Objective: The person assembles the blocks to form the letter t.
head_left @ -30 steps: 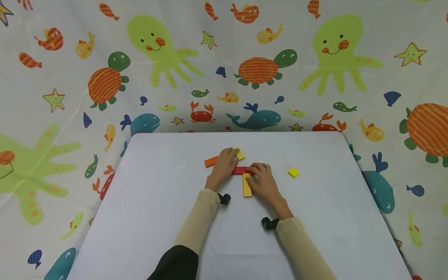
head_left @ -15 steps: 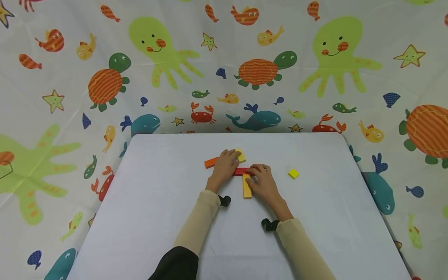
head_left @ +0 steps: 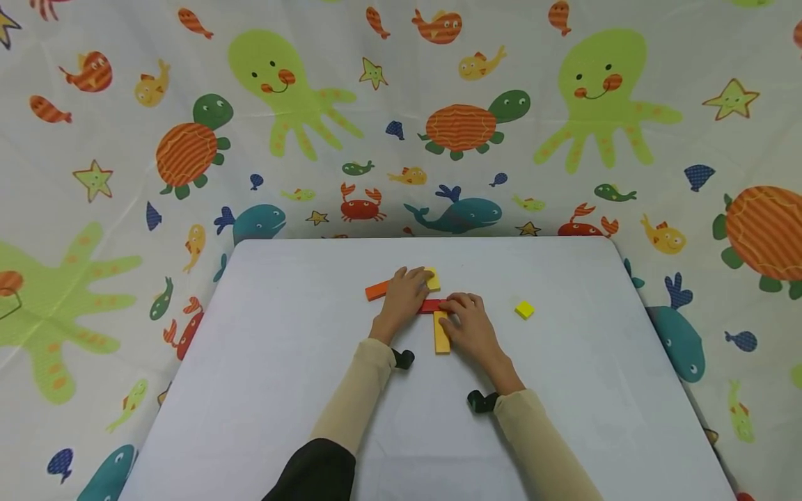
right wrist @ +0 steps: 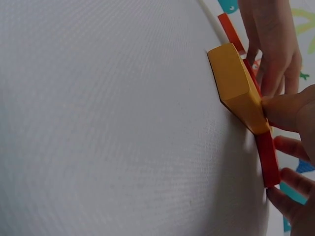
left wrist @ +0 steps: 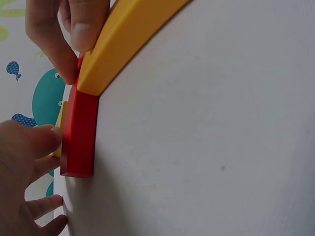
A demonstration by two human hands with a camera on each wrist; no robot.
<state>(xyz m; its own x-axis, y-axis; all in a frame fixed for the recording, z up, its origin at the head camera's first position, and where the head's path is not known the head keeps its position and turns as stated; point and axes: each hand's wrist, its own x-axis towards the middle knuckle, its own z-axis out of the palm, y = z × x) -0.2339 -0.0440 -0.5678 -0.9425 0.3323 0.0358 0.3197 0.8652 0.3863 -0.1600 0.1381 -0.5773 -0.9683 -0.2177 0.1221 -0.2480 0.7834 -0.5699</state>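
Note:
A red toy block [head_left: 431, 306] lies crosswise on the white table, and a long yellow-orange block [head_left: 441, 337] meets its near side, pointing toward me. My right hand [head_left: 473, 327] pinches the two together: its thumb presses the yellow-orange block [right wrist: 231, 73], while its fingers sit behind the red block [right wrist: 267, 160]. Beyond the red block a yellow block [head_left: 434, 281] is partly covered by my left hand [head_left: 401, 300], whose thumb and finger hold it. In the left wrist view the left thumb is right beside the far side of the red block [left wrist: 81, 132].
An orange block [head_left: 376, 290] lies left of the left hand, partly behind it. A small yellow block [head_left: 525, 309] sits alone to the right. The white table [head_left: 282, 334] ends at a patterned cloth [head_left: 388, 90] behind it.
The left fingers and the yellow block have shifted very slightly to the right. The right hand and the other blocks stay where they were.

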